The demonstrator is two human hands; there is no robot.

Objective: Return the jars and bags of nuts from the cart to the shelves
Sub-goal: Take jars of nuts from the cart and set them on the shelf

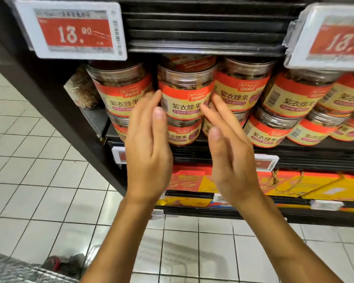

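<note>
A clear jar of nuts point(185, 92) with a red and cream label stands on top of another jar point(182, 133) on the black shelf point(307, 148). My left hand point(147, 144) has straight fingers, their tips touching the jar's left side. My right hand point(229, 152) is also straight-fingered, its tips at the jar's right side. Neither hand curls round the jar. More jars of the same kind point(241, 88) fill the shelf in two stacked layers to the left and right. A bag of nuts point(82, 88) lies at the shelf's far left end.
Price tags point(74, 29) hang from the upper shelf edge just above the jar tops. Orange and yellow boxes point(294, 182) fill the shelf below. White tiled floor point(39, 180) lies to the left and below. Part of the cart point(18, 268) shows at the bottom left.
</note>
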